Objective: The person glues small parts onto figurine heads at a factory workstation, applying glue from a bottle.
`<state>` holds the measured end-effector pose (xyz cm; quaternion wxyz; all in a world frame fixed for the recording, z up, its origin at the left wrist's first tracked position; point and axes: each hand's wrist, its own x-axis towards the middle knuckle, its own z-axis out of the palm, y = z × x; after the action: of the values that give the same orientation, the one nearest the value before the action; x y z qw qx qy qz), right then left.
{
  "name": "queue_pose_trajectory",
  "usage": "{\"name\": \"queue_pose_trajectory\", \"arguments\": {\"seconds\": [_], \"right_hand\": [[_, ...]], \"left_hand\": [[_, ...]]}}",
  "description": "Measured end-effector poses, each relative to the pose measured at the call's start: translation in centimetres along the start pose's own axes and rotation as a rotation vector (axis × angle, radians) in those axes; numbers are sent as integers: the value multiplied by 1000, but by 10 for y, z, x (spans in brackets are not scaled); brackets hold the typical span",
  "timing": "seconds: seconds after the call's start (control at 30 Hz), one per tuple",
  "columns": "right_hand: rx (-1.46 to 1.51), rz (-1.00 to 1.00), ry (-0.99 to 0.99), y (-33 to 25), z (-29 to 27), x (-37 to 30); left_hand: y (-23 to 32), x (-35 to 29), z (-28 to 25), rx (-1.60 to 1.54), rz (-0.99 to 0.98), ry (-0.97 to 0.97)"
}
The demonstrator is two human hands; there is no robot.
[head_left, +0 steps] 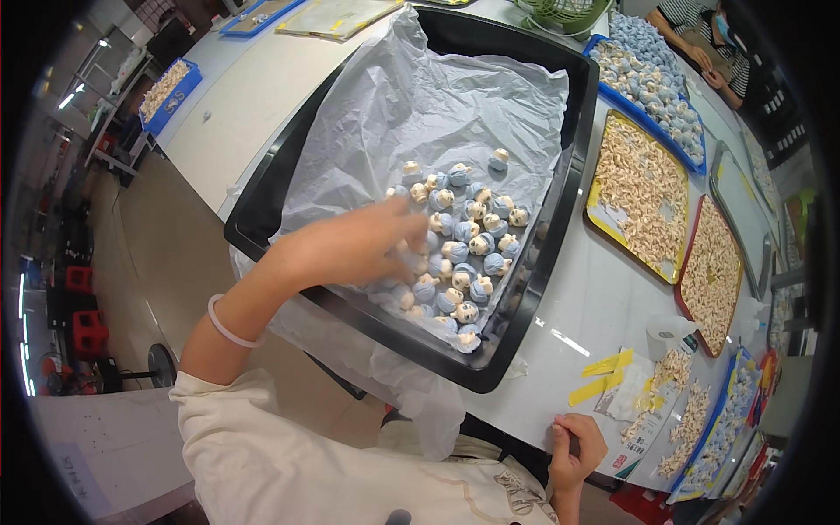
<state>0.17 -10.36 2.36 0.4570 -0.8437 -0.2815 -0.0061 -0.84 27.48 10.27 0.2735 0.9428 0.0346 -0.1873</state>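
My left hand point(372, 243) reaches over a black tray point(534, 306) lined with crinkled white paper point(411, 114). Its thumb and fingers look apart but are blurred, just above small doll heads point(464, 249) with pale faces and light blue hair. Several of these heads lie loosely grouped in the tray's near half, and one point(498, 159) sits off by itself. By the table's near edge, to the right of the tray, my right hand point(577, 448) is closed with its thumb against the curled fingers. Whatever it may hold is too small to make out.
Trays of small cream pieces, one yellow point(639, 192) and one red point(713, 271), stand at the right. Behind them a blue tray point(652, 92) is heaped with blue-and-cream pieces. Loose pieces point(687, 429) and yellow tape point(602, 376) lie near my right hand. A co-worker point(700, 44) sits far right.
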Motion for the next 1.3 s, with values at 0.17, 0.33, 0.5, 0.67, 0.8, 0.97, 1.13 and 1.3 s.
{"name": "queue_pose_trajectory", "arguments": {"seconds": [0.17,0.33,0.5,0.67,0.8,0.97,1.13,1.3], "right_hand": [[34,-5,-12,3,-5,-3],[87,-16,-6,7,-10,-6],[177,28,39,11,-15,-11],[234,57,34,10,-17,-10],[243,80,52,14,-15,-12],[222,21,20,13,-14,-11],[169,-27,-60,2,-14,-5],[59,39,-41,-1,-7,-4]], "left_hand": [[1,2,-3,-52,11,-16],[-14,43,-17,-33,8,433],[-18,57,-8,150,64,226],[5,38,-8,136,-52,133],[-14,15,-45,6,112,493],[-110,-49,-97,-280,-81,985],[-239,-100,-90,-561,-422,1277],[-310,-74,-63,-865,-386,1473]]}}
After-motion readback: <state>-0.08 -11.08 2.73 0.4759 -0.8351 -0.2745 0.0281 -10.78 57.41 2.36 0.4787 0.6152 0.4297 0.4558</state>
